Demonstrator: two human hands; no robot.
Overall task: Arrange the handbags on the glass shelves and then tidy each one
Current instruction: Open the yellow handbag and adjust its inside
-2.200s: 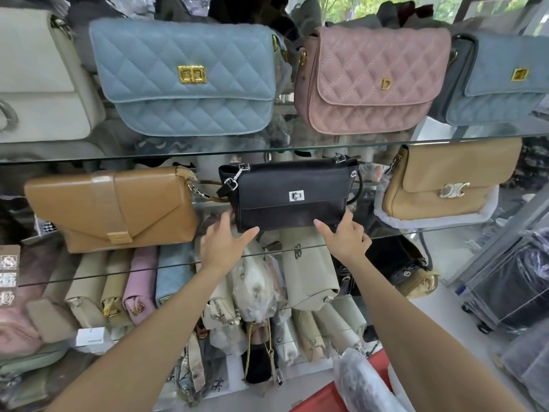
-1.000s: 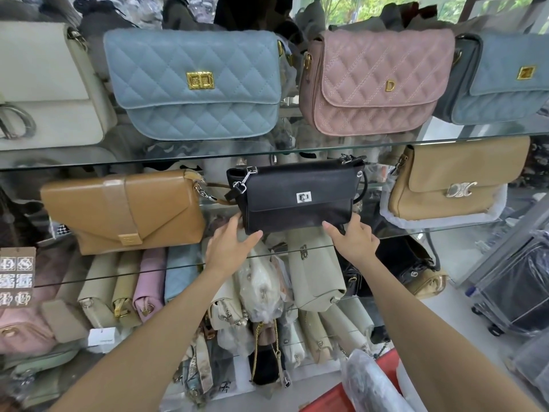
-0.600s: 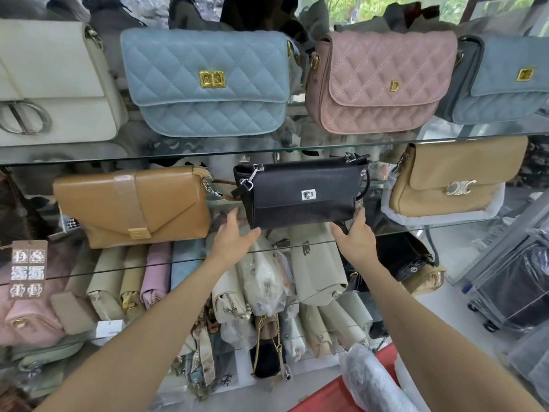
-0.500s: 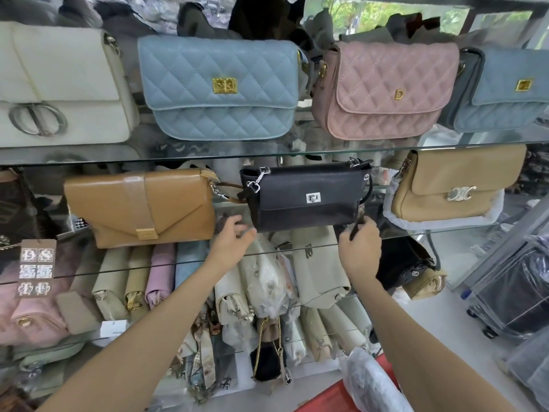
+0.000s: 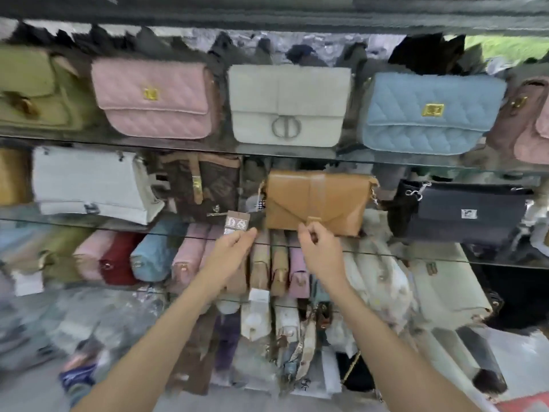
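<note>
Glass shelves (image 5: 297,158) stacked one above another fill your head view, blurred by motion. On the upper one, a pink quilted bag (image 5: 154,99), a cream flap bag with a round metal clasp (image 5: 286,104) and a light blue quilted bag (image 5: 427,114) stand side by side. On the middle shelf, the tan leather envelope bag (image 5: 318,202) sits between a brown patterned bag (image 5: 205,185) and the black flap bag (image 5: 463,211). Your right hand (image 5: 320,248) is at the tan bag's lower edge, fingers curled near its clasp; whether they pinch it you cannot tell. Your left hand (image 5: 231,251) reaches with straight, relaxed fingers toward a hanging paper tag (image 5: 236,223), holding nothing.
</note>
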